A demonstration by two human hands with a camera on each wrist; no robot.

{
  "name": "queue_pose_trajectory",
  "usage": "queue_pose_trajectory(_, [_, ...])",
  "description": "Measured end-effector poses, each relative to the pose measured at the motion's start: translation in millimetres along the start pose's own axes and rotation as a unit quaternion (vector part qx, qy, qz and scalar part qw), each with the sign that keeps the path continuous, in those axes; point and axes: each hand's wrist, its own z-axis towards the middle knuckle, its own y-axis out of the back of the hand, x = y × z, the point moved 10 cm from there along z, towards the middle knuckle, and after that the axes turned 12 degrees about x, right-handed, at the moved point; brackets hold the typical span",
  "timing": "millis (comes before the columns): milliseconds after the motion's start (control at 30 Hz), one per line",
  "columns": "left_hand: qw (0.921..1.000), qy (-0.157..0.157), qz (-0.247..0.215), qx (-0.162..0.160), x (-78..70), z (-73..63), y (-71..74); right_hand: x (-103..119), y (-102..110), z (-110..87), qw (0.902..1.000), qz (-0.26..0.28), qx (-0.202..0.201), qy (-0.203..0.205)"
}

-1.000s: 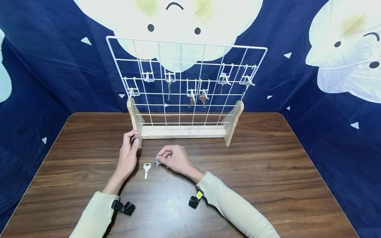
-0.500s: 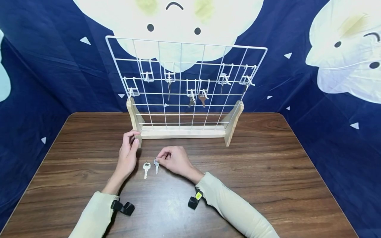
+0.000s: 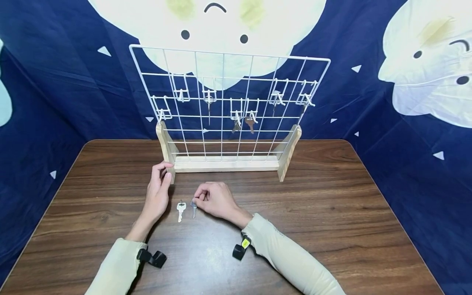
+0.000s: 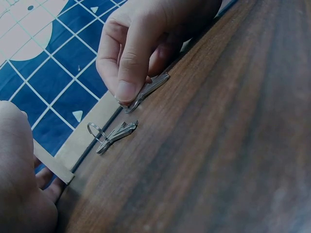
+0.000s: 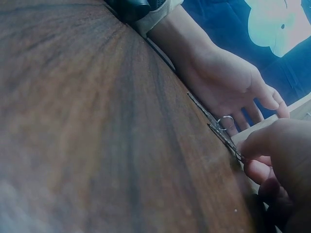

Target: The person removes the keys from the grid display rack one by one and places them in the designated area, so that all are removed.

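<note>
The silver key (image 3: 194, 211), blade toward me, is down at the counter (image 3: 313, 229), its head pinched in my right grip (image 3: 217, 199); a ringed key (image 3: 181, 207) lies just beside; my left grip (image 3: 157, 196), fingers loose, touches the wooden stand (image 3: 226, 165).

Tally: keys, rack, hands

Hands: 2, one left hand (image 3: 157, 194), one right hand (image 3: 217, 199). Sleeves (image 3: 291, 250): 2. Black wrist devices (image 3: 152, 257): 2. Table (image 3: 332, 213): 1. Keys at table level: 2, one pinched key (image 3: 194, 210), one lying key (image 3: 181, 211). Key rings (image 4: 99, 129) there: at least 1. White wire grid (image 3: 223, 53): 1. Wooden uprights (image 3: 290, 149): 2. Wooden base bar (image 3: 225, 164): 1. White hooks (image 3: 236, 115): 7. Key-bearing hooks: 5; keys per hook too small to tell.
</note>
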Motion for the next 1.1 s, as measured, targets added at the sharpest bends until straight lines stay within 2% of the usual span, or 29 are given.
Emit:
queue_pose_trajectory(567, [1.0000,-0.001,-0.005,0.000,-0.3,0.2,-0.2,5.1,-3.7,1.0,0.9992,-0.030,0.024,0.015])
queue_pose_trajectory(1100, [0.9999,0.014,0.001,0.001,-0.9,-0.4,0.0,5.4,-4.7,2.3,0.9979,-0.023,0.059,0.016])
